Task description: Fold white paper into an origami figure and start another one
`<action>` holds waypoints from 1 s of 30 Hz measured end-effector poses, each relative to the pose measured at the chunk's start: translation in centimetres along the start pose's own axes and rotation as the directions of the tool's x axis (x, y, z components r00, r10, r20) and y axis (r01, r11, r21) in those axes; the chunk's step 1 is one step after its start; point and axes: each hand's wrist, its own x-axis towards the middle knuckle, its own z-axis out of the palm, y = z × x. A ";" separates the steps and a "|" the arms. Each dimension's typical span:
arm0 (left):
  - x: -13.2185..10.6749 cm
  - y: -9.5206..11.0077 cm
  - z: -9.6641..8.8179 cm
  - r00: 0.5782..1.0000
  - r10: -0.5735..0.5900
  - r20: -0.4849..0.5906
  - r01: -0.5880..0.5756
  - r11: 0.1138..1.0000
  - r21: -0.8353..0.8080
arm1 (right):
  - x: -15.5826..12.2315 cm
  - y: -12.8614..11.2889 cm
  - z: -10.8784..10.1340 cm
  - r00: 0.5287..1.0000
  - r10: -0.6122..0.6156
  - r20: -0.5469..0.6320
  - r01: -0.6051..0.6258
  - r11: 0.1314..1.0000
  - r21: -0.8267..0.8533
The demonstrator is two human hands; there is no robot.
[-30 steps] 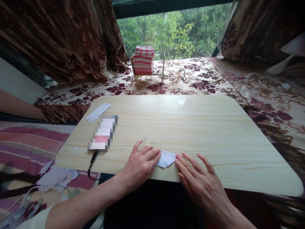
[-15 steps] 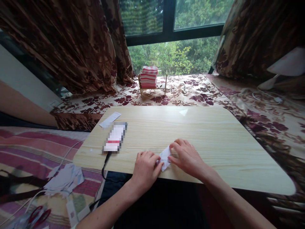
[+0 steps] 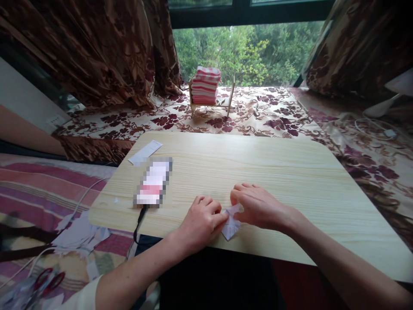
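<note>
A small folded white paper (image 3: 231, 225) lies near the front edge of a light wooden table (image 3: 274, 172). My left hand (image 3: 202, 221) is curled, its fingertips pinching the paper's left side. My right hand (image 3: 258, 206) is curled over the paper's top right part, fingers pressed together on it. Most of the paper is hidden under both hands.
A blurred-out phone (image 3: 152, 182) with a black cable (image 3: 138, 224) lies on the table's left, a white paper slip (image 3: 145, 152) behind it. Folded striped cloths (image 3: 205, 85) sit on a small rack by the window. Paper scraps (image 3: 82, 234) and red scissors (image 3: 48, 280) lie left.
Both hands went from lying flat beside the paper to curling onto it and gripping it. The paper's fold changed shape. The camera view shifted up and then back down.
</note>
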 end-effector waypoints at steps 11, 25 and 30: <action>0.3 -0.7 -0.7 0.996 -0.029 0.081 0.036 0.996 -0.083 | -2.4 -1.1 5.3 0.898 0.278 -0.342 -0.162 0.930 0.331; 0.4 -0.4 -0.6 0.992 -0.072 0.107 0.070 0.997 0.028 | -3.4 -3.3 7.2 0.793 0.109 -0.599 -0.043 0.991 0.124; 0.3 -0.4 -0.7 0.991 -0.066 0.113 0.062 0.997 0.035 | -3.5 -2.9 7.3 0.761 0.125 -0.637 -0.007 0.983 0.185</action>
